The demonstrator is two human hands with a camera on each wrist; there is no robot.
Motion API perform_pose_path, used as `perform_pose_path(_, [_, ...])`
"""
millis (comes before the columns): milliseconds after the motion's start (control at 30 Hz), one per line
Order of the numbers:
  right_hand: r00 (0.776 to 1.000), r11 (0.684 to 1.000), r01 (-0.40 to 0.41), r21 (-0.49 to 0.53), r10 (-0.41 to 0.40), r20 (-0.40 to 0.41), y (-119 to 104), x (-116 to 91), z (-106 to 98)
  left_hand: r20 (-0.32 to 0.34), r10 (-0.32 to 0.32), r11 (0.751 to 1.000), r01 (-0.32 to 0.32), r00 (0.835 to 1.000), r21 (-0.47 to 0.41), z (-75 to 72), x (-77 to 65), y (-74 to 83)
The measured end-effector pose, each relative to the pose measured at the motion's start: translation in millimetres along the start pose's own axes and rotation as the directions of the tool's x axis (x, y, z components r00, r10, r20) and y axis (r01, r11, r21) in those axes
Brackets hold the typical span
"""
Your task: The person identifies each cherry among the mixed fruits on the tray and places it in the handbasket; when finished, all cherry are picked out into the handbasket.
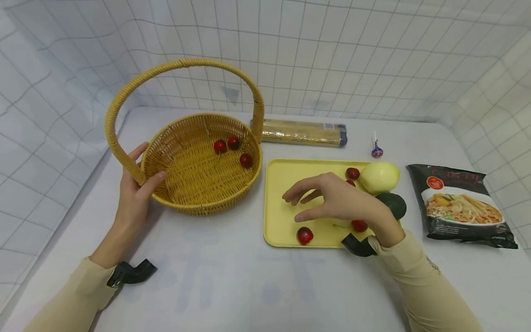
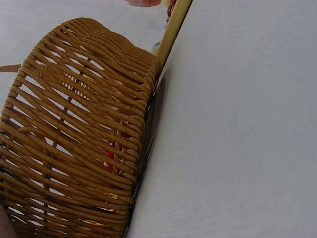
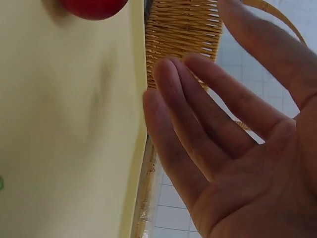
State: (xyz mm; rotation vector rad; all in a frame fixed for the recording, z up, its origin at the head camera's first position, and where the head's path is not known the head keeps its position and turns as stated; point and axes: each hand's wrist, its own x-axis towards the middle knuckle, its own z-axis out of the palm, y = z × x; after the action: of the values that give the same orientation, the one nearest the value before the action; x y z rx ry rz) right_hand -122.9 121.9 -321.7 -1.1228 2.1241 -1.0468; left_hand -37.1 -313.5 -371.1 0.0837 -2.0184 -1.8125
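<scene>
A yellow wicker basket (image 1: pixel 199 203) with a tall arched handle stands at the left, three dark red cherries (image 1: pixel 246 160) inside it. My left hand (image 1: pixel 134 191) grips its left rim, the thumb over the inside and the fingers outside. Above the yellow tray (image 1: pixel 275 235) hovers my right hand (image 1: pixel 338 198), fingers loosely bent and nothing between them, as the right wrist view also shows. A cherry (image 1: pixel 304 235) lies on the tray just below that hand. More cherries (image 1: pixel 352 173), a pale yellow lemon-like fruit (image 1: pixel 379 177) and a dark green avocado-like fruit (image 1: pixel 392 205) occupy its right side, partly hidden by my hand.
Behind the tray lies a long gold-wrapped packet (image 1: pixel 303 133) with dark blue ends. A wrapped lollipop (image 1: pixel 376 150) is farther right. A black noodle packet (image 1: pixel 462 205) rests right of the tray. White grid-patterned sheeting (image 1: pixel 332 55) encloses the white table.
</scene>
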Motion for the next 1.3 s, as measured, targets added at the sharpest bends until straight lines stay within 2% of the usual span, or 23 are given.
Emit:
perform_pose_path(100, [0.996, 0.999, -0.018, 0.037, 0.015, 0.084, 5.9, 2.0, 1.2, -0.003, 0.002, 1.0, -0.002, 1.0, -0.007, -2.1, -1.4, 0.3])
perform_pose_path(267, [0.977, 0.997, -0.074, 0.011, 0.07, 0.202, 14.6, 2.9, 1.2, 0.01, 0.011, 1.0, -0.011, 1.0, -0.024, -1.7, -0.9, -0.2])
perform_pose_path(500, [0.964, 0.996, -0.085, 0.011, 0.08, 0.252, 18.0, 1.8, 0.1, 0.016, 0.008, 1.0, -0.008, 1.0, 0.003, -0.2, -1.2, -0.1])
perform_pose_path(767, [0.98, 0.998, -0.024, -0.061, 0.036, 0.196, 20.8, 4.8, 3.8, 0.016, 0.005, 0.999, -0.005, 1.0, 0.032, -0.3, -1.3, 1.2])
perform_pose_path(967, [0.99, 0.996, -0.022, -0.088, 0.034, 0.14, 18.4, 6.6, 6.6, 0.021, 0.006, 1.0, -0.006, 1.0, -0.013, -0.7, -1.7, 0.6])
perform_pose_path(1133, [0.996, 0.996, -0.013, -0.091, 0.021, 0.09, 17.4, 6.8, 6.9, 0.023, 0.008, 1.0, -0.008, 1.0, -0.004, -1.1, -1.6, 0.1])
perform_pose_path(1300, [0.999, 0.998, -0.032, -0.045, 0.034, 0.038, 15.8, 7.6, 5.2, 0.026, 0.009, 1.0, -0.009, 1.0, 0.004, -0.7, -0.9, -0.4])
